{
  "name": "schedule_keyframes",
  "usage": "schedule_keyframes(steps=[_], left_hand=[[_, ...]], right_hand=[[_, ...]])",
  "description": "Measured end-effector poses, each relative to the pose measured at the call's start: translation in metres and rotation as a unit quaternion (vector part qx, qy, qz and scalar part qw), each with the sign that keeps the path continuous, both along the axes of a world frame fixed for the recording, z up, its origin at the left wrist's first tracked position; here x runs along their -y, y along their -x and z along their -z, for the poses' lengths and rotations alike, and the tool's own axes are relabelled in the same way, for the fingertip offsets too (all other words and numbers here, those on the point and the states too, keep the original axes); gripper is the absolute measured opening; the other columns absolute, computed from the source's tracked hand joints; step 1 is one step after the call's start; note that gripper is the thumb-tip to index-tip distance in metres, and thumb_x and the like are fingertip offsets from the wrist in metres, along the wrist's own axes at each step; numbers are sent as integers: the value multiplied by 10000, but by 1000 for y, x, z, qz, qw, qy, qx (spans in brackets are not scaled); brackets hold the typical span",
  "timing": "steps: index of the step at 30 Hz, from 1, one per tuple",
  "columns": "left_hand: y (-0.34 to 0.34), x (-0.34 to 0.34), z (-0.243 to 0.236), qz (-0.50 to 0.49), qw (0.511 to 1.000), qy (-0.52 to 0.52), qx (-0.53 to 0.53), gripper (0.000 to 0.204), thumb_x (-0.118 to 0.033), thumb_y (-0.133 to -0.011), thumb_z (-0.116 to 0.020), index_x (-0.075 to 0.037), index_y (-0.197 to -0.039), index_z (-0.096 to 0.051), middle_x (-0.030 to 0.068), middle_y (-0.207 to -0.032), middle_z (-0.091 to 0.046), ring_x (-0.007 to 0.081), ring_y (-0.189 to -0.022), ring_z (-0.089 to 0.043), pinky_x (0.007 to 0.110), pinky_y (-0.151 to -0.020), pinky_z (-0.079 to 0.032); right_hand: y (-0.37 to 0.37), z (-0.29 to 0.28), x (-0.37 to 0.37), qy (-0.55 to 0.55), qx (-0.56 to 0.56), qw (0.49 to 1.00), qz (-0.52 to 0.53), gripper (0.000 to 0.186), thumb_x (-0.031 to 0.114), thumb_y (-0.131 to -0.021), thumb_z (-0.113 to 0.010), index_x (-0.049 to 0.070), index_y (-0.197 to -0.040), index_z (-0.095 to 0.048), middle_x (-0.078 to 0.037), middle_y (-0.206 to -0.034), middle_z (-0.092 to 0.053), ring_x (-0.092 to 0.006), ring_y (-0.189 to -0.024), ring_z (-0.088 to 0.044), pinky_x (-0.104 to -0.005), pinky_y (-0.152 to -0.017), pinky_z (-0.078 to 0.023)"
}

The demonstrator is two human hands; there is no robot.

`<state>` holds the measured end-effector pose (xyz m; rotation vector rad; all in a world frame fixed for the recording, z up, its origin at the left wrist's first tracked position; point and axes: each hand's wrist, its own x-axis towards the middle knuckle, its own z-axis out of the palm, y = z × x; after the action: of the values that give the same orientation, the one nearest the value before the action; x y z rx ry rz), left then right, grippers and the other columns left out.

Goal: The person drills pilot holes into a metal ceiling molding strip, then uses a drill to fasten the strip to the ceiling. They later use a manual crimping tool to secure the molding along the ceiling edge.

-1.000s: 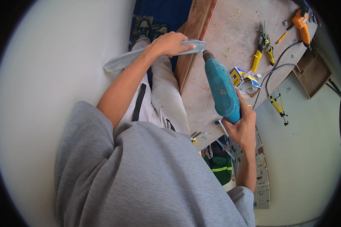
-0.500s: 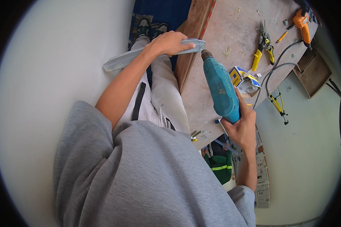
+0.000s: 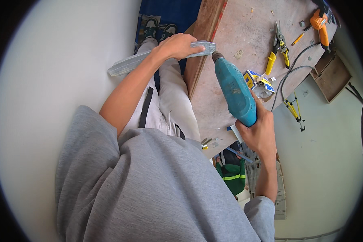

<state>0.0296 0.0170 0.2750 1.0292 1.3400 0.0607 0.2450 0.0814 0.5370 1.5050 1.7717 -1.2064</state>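
Observation:
My left hand grips a long grey metal channel strip, held level against the edge of a wooden workbench. Its right end reaches the bench edge. My right hand holds a teal power drill by the handle. The drill points up the picture, and its chuck sits just right of the strip's end, close to my left fingers.
On the bench lie yellow-handled snips, a small blue, yellow and white box, an orange power tool and a black cable. Yellow-handled pliers lie on the pale floor. A green and black bag sits below the bench.
The drill's tip has crept a little nearer to the strip's right end. My left hand holds the strip steady in the same place.

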Motion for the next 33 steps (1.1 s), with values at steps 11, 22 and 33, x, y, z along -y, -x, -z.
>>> schedule_keyframes(steps=[11, 22, 33], left_hand=[[2, -3, -2, 12, 1000, 9, -1, 559, -554, -971, -603, -43, -1142, -750, 207, -974, -754, 375, -929, -733, 488, -845, -560], [1, 0, 2, -10, 1000, -24, 13, 562, -542, -985, -587, -22, -1130, -744, 231, -933, -737, 383, -891, -719, 480, -826, -549], [2, -2, 1, 20, 1000, 3, 13, 552, -528, -995, -586, -19, -1144, -743, 222, -989, -752, 373, -946, -731, 481, -879, -559]], right_hand=[[23, -3, 5, 0, 32, 999, -13, 844, 96, -681, -780, -98, -1444, -474, -329, -985, -698, -450, -870, -729, -460, -805, -584], [31, -4, 2, 0, 29, 999, -16, 832, 81, -687, -784, -128, -1427, -465, -331, -999, -698, -446, -880, -732, -460, -798, -590], [31, -3, 6, 1, 29, 1000, -1, 813, 71, -690, -783, -124, -1416, -471, -323, -939, -703, -452, -837, -729, -467, -784, -587]])
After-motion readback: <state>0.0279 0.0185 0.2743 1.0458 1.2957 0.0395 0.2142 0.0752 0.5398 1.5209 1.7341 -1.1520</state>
